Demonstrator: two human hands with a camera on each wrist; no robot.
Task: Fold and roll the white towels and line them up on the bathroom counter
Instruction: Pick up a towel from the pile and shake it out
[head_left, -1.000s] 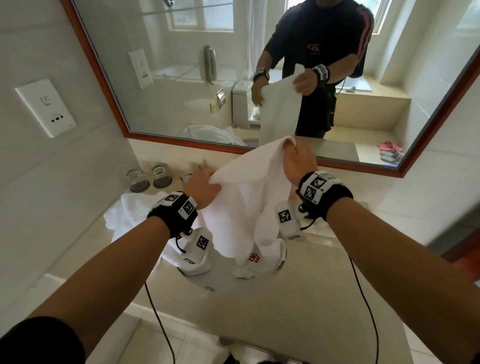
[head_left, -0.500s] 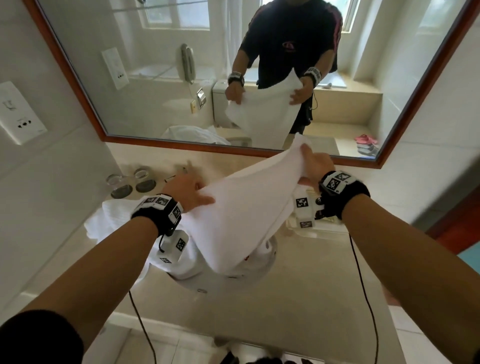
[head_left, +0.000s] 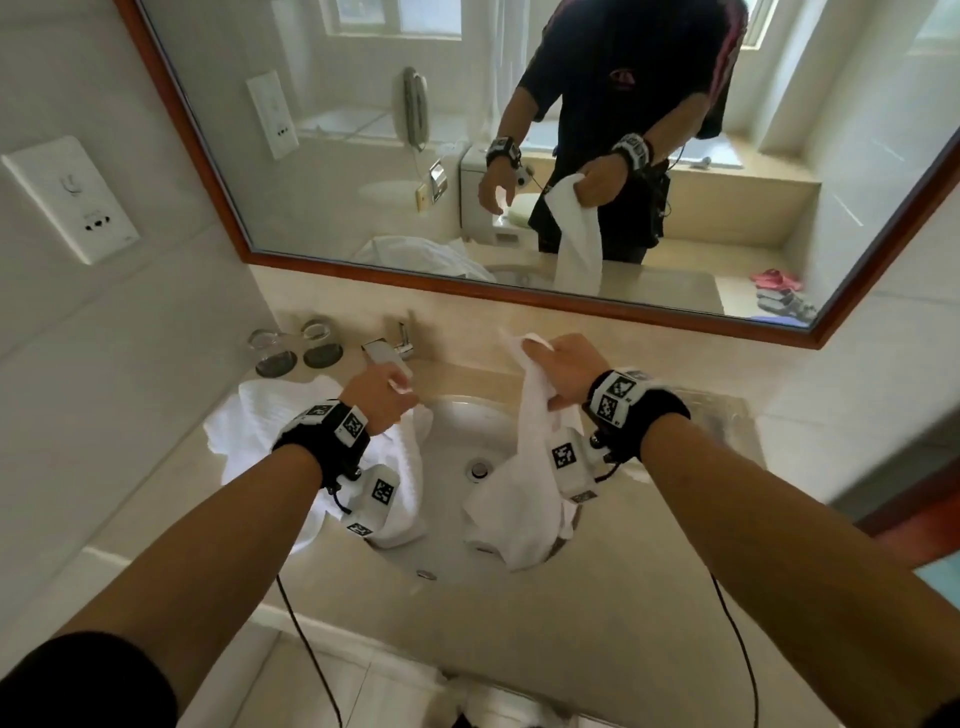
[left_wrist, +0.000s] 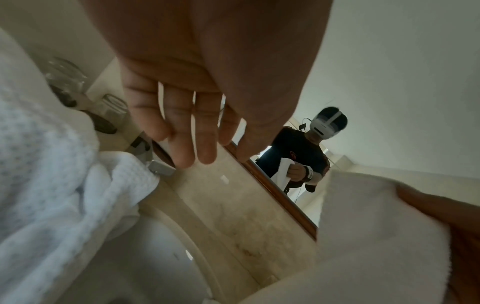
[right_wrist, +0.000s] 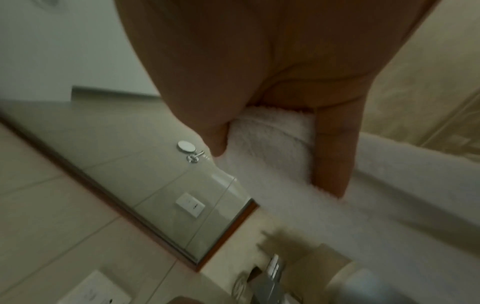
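My right hand (head_left: 558, 366) grips a plain white towel (head_left: 524, 467) by its top corner. The towel hangs in a loose bunch, and its lower end sags into the sink (head_left: 457, 426). In the right wrist view the thumb and fingers of the right hand (right_wrist: 276, 168) curl round the towel (right_wrist: 270, 135). My left hand (head_left: 382, 395) hovers empty over the basin's left rim; its fingers (left_wrist: 205, 144) are straight and spread. Under it a second, waffle-weave white towel (head_left: 260, 421) lies crumpled on the counter (head_left: 519, 623), one end draped into the sink.
A chrome faucet (head_left: 387, 345) stands behind the basin, with two glass tumblers (head_left: 272, 353) to its left. The wood-framed mirror (head_left: 571, 306) runs along the back, and a wall socket plate (head_left: 72, 197) is on the left wall. A clear tray (head_left: 722, 415) sits right of the sink.
My left hand has let go of the towel and dropped left toward the crumpled towel. The towel, earlier stretched between both hands, now hangs from my right hand alone.
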